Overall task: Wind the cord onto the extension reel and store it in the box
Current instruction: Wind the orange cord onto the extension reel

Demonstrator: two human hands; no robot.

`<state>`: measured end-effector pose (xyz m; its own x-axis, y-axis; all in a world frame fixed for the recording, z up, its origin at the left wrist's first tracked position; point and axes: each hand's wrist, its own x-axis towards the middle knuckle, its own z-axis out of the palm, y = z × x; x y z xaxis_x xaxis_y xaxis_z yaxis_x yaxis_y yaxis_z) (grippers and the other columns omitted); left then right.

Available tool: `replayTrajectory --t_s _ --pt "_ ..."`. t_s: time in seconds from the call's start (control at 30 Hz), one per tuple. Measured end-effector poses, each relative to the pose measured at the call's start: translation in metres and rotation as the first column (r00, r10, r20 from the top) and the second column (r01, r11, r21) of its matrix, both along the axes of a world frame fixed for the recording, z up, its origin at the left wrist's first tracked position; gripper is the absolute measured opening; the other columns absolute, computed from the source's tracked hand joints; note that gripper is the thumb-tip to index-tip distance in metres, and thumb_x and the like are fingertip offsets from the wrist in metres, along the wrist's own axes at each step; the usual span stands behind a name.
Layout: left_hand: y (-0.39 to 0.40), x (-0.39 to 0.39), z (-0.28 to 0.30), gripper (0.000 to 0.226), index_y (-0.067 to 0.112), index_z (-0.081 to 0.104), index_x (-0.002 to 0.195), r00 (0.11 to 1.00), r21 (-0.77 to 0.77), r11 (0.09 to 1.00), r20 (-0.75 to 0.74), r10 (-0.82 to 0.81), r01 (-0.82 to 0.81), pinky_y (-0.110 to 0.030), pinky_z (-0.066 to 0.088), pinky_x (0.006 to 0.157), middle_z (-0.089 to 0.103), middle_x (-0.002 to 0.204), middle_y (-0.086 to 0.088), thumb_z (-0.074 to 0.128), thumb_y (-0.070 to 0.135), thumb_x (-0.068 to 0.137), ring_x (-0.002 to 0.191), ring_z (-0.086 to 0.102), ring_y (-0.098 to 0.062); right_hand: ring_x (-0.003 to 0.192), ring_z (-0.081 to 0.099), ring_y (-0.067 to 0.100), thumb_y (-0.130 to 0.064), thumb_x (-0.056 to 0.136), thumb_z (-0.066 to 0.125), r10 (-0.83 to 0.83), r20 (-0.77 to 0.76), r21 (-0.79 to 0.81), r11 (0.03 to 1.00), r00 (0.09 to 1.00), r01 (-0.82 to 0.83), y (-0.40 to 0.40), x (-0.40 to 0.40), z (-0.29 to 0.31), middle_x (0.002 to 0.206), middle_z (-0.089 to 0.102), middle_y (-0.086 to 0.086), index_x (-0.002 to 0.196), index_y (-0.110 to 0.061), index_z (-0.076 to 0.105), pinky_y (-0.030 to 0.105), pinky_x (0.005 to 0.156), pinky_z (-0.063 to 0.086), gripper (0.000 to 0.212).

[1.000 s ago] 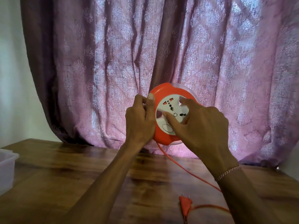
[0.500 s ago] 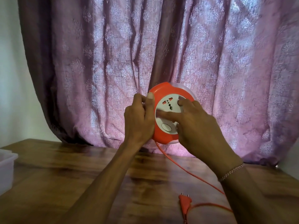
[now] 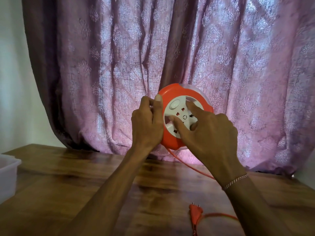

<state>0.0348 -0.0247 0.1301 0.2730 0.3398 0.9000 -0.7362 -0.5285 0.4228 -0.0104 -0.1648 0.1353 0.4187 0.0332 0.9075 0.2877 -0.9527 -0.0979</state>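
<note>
Hands [image 3: 147, 124] grip orange reel [image 3: 172, 92] above table [image 3: 85, 176].

Wooden table [image 3: 71, 184]: box [image 3: 7, 176], plug [image 3: 195, 212], cord [image 3: 219, 215].

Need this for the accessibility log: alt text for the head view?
Two hands hold an orange extension reel upright above a wooden table: left hand gripping its rim, right hand on the white socket face. Orange cord trails to a plug lying on the table.

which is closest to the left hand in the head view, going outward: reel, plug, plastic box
1. Reel: gripped by the left hand at its left rim.
2. Plug: on the table, lower right.
3. Plastic box: far left edge.
</note>
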Motion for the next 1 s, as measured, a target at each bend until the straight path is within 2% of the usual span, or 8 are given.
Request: replayTrajectory --t_s 0.13,0.27,0.37,0.5,0.63,0.8,0.9,1.0 --pt "-0.001 0.001 -0.001 0.035 0.017 0.046 0.078 1.000 0.006 1.000 -0.001 0.008 -0.008 -0.011 0.030 0.047 0.048 0.053 0.014 0.038 0.043 0.101 0.054 0.054 0.002 0.071 0.067 0.030 -0.073 0.080 0.058 -0.027 0.208 -0.040 0.999 0.978 0.036 -0.006 -0.002 0.006 0.078 0.075 0.002 0.114 -0.033 0.069 0.027 0.057 0.040 0.054" --pt "0.000 -0.002 0.001 0.032 0.012 0.046 0.078 1.000 -0.012 1.000 -0.006 -0.021 0.021 -0.007 0.033 0.047 0.045 0.048 0.017 0.043 0.032 0.103 0.053 0.054 0.012 0.096 0.055 0.024 -0.036 0.086 0.069 0.189 0.157 -0.177 0.971 0.969 -0.160 -0.018 0.000 0.011 0.103 0.069 -0.003 0.101 -0.032 0.072 0.037 0.060 0.052 0.015" --pt "0.001 -0.004 0.002 0.030 0.011 0.046 0.079 1.000 -0.010 1.000 0.002 -0.023 0.023 -0.006 0.034 0.046 0.047 0.051 0.015 0.043 0.029 0.103 0.053 0.054 0.013 0.117 0.045 0.028 -0.011 0.084 0.064 0.278 -0.034 -0.291 0.916 0.960 -0.275 -0.020 0.003 0.010 0.133 0.056 0.001 0.108 -0.040 0.069 0.042 0.065 0.055 0.039" --pt "0.002 -0.002 0.002 0.031 0.012 0.046 0.080 1.000 -0.005 1.000 0.003 -0.020 0.020 -0.007 0.035 0.045 0.049 0.055 0.015 0.042 0.033 0.103 0.054 0.056 0.009 0.124 0.042 0.034 0.001 0.077 0.064 0.183 -0.087 -0.367 0.908 0.979 -0.202 -0.013 0.004 0.008 0.143 0.047 0.008 0.121 -0.044 0.065 0.042 0.072 0.053 0.062" --pt "0.003 0.002 0.001 0.032 0.018 0.045 0.079 1.000 0.000 1.000 0.001 0.002 -0.002 -0.010 0.033 0.045 0.049 0.055 0.014 0.041 0.039 0.102 0.054 0.055 0.003 0.115 0.048 0.033 -0.003 0.074 0.068 0.115 0.008 -0.377 0.920 0.993 -0.103 -0.011 0.006 0.006 0.134 0.053 0.008 0.119 -0.046 0.065 0.036 0.067 0.050 0.063" --pt "0.000 0.001 0.001 0.032 0.017 0.046 0.078 1.000 0.002 1.000 0.012 0.015 -0.015 -0.010 0.031 0.046 0.047 0.052 0.014 0.041 0.040 0.101 0.052 0.053 0.003 0.105 0.055 0.030 -0.023 0.075 0.056 0.113 0.053 -0.292 0.952 0.992 -0.093 -0.009 0.004 0.003 0.119 0.059 0.007 0.121 -0.054 0.059 0.036 0.065 0.050 0.056" --pt "-0.001 0.001 0.001 0.035 0.017 0.047 0.078 1.000 0.003 1.000 0.011 0.017 -0.017 -0.017 0.029 0.046 0.046 0.050 0.011 0.040 0.044 0.099 0.048 0.050 -0.003 0.096 0.063 0.030 -0.048 0.077 0.060 0.086 0.032 -0.144 0.986 0.996 -0.081 -0.005 0.000 0.000 0.106 0.068 0.002 0.130 -0.054 0.051 0.038 0.069 0.053 0.055" --pt "-0.001 0.000 0.001 0.034 0.016 0.047 0.080 1.000 0.006 1.000 0.006 0.025 -0.025 -0.017 0.029 0.047 0.046 0.052 0.013 0.040 0.043 0.101 0.048 0.050 -0.002 0.086 0.069 0.032 -0.079 0.075 0.048 0.074 0.065 0.048 0.996 0.995 -0.078 -0.003 0.004 0.002 0.087 0.076 0.001 0.131 -0.040 0.057 0.042 0.071 0.057 0.069"
